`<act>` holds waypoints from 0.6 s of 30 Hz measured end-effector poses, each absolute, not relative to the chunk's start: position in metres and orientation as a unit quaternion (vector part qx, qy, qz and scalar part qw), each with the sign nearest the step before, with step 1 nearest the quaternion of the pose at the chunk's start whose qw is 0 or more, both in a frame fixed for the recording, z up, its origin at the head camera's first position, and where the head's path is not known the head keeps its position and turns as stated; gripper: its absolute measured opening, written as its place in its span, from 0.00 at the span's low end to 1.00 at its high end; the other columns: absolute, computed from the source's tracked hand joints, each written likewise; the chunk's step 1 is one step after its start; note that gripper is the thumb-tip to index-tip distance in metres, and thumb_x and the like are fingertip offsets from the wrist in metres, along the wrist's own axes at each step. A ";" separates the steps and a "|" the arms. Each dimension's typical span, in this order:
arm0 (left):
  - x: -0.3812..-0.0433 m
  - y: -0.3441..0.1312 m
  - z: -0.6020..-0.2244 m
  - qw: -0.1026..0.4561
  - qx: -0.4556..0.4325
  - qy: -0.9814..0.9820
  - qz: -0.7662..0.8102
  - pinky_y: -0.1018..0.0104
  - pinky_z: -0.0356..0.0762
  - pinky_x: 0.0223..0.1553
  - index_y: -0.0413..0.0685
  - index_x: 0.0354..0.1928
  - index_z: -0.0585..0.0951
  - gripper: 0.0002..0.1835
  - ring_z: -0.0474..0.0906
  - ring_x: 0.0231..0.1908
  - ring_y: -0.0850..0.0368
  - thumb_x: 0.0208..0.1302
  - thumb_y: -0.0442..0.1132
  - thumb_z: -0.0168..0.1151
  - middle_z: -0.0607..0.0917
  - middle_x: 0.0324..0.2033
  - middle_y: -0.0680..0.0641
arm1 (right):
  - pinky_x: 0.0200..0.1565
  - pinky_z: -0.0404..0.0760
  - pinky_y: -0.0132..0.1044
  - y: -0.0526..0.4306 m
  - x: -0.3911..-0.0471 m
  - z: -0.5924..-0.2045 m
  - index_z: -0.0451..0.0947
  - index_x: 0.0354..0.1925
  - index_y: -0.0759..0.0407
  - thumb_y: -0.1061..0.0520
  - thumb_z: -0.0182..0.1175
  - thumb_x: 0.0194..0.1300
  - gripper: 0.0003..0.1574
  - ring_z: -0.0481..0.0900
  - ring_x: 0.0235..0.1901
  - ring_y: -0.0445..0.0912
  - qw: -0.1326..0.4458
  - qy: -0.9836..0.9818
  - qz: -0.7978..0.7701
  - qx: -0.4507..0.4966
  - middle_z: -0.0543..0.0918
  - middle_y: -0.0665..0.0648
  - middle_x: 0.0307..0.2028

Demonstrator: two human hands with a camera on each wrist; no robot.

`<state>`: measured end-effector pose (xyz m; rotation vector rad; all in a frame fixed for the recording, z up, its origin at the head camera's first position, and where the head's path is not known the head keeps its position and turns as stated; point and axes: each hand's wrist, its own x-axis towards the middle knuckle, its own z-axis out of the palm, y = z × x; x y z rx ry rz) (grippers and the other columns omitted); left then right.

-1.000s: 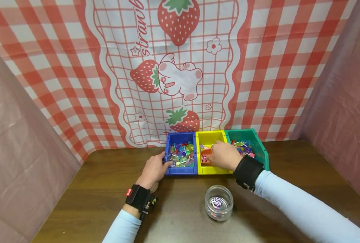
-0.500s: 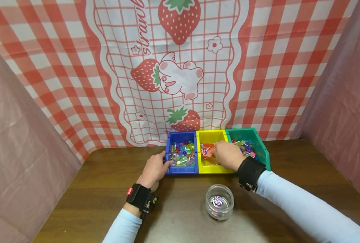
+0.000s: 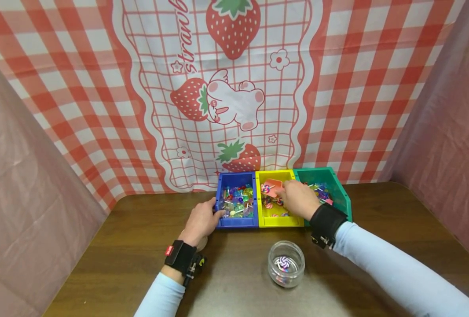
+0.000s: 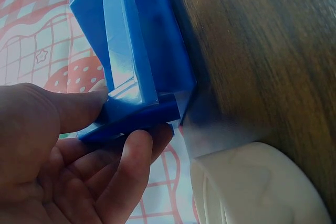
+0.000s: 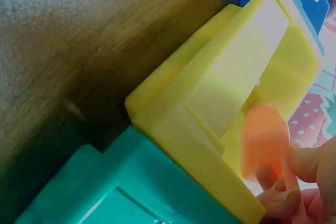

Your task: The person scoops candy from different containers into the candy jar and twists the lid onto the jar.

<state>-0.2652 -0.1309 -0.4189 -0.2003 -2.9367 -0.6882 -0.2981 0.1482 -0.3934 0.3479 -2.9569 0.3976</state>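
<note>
My right hand (image 3: 299,199) grips an orange scoop (image 3: 273,186) by its handle, over the yellow bin (image 3: 280,222). A few swirl-patterned lollipop-like candies lie in the scoop, and more of them lie in the bin beneath. In the right wrist view, thumb and fingers close around the handle of the scoop (image 5: 264,136). My left hand (image 3: 200,220) pinches the left wall of the blue bin (image 3: 236,223), thumb inside and fingers outside. Small translucent colourful candies fill the blue bin's floor.
To the right, a green bin (image 3: 339,187) of mixed candies adjoins the yellow one. A glass jar (image 3: 285,281) with a purple-white swirl candy stands in front on the wooden table (image 3: 234,281). A cream rounded object (image 4: 257,187) sits by my left hand. Checked cloth hangs behind.
The scoop has risen from the yellow bin's candies and moved toward the bin's back, tilted, with candies in it. My left hand stays on the blue bin.
</note>
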 end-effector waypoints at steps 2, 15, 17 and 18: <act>-0.265 -0.131 -0.419 0.059 -0.064 -0.970 -0.227 0.55 0.71 0.47 0.47 0.61 0.71 0.28 0.74 0.41 0.56 0.61 0.52 0.58 0.80 0.48 0.45 | 0.30 0.72 0.43 0.146 -0.300 -0.394 0.74 0.35 0.60 0.45 0.51 0.66 0.19 0.70 0.25 0.49 0.069 -0.982 0.130 0.115 0.73 0.54 0.25; -0.266 -0.132 -0.419 0.067 -0.074 -0.969 -0.225 0.56 0.72 0.45 0.47 0.59 0.72 0.27 0.75 0.41 0.55 0.61 0.51 0.58 0.81 0.46 0.45 | 0.30 0.76 0.45 0.139 -0.321 -0.413 0.75 0.35 0.61 0.47 0.54 0.64 0.17 0.72 0.25 0.49 0.140 -0.972 0.015 0.189 0.72 0.56 0.28; -0.266 -0.132 -0.419 0.068 -0.073 -0.970 -0.224 0.56 0.72 0.45 0.47 0.59 0.72 0.27 0.76 0.42 0.55 0.61 0.51 0.58 0.81 0.46 0.45 | 0.30 0.75 0.43 0.141 -0.322 -0.413 0.74 0.32 0.59 0.45 0.55 0.63 0.18 0.70 0.24 0.49 0.145 -0.972 0.032 0.181 0.71 0.54 0.25; -0.266 -0.132 -0.419 0.068 -0.073 -0.969 -0.224 0.56 0.72 0.45 0.47 0.59 0.72 0.27 0.76 0.42 0.55 0.61 0.51 0.58 0.81 0.46 0.45 | 0.29 0.74 0.43 0.143 -0.322 -0.413 0.74 0.30 0.57 0.44 0.55 0.62 0.18 0.69 0.23 0.48 0.147 -0.972 0.041 0.178 0.70 0.54 0.22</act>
